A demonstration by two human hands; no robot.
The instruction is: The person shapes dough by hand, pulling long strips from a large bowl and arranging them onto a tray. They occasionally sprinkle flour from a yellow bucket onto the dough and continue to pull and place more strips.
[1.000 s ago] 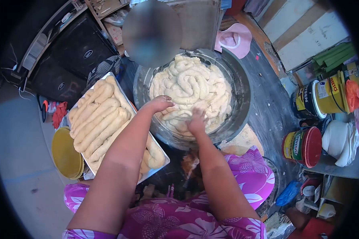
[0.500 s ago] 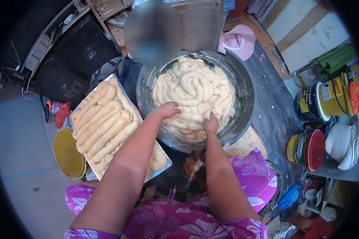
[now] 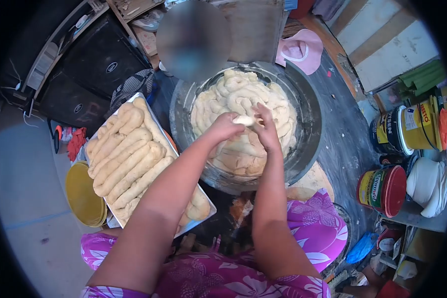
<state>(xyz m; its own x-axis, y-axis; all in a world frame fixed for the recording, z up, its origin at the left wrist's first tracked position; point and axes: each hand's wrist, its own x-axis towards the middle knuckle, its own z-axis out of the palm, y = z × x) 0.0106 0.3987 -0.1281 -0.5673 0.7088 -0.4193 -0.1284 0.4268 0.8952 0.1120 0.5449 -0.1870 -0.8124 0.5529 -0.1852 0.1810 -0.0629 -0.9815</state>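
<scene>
A wide dark basin (image 3: 310,144) holds a large coiled mound of pale dough (image 3: 213,107). Above the mound, a small piece of dough (image 3: 243,120) sits between my two hands. My left hand (image 3: 227,127) is closed on its left end, fingers curled. My right hand (image 3: 266,130) is at the piece's right side, with its fingers apart and its palm partly turned to the piece; whether it grips the dough is not clear. To the left, a white tray (image 3: 211,208) is filled with thick dough ropes (image 3: 129,164) lying side by side.
Yellow round container (image 3: 84,193) left of the tray. Red-lidded bucket (image 3: 393,191), dark bucket (image 3: 388,130) and yellow bucket (image 3: 419,124) stand on the right. A pink hat (image 3: 305,52) lies beyond the basin. Black speakers (image 3: 102,64) are at upper left. A blurred round patch covers the top middle.
Both hands have risen from the dough's near side and come closer together. A small dough piece now shows between them. The view has shifted slightly.
</scene>
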